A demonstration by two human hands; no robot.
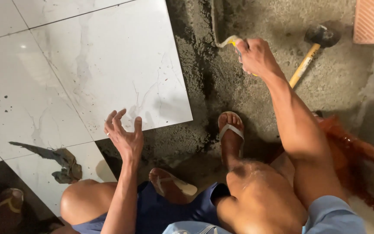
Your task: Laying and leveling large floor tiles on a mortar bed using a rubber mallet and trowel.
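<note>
The right hand (256, 54) has its fingers closed around a trowel (228, 42), blade down in wet mortar (221, 86) for spreading. The left hand (124, 134), fingers spread open, rests at the near edge of a loose white tile (109, 65), steadying it. A mallet (314, 47) lies beyond the right fingers.

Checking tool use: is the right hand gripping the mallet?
No. The right hand holds a trowel; the mallet lies untouched on the mortar.

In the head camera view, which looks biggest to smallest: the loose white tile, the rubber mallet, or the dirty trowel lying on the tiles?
1. Loose white tile, by far the largest.
2. Rubber mallet and trowel look about equal in length; I would not rank them, since the trowel lies nearer the camera.
</note>
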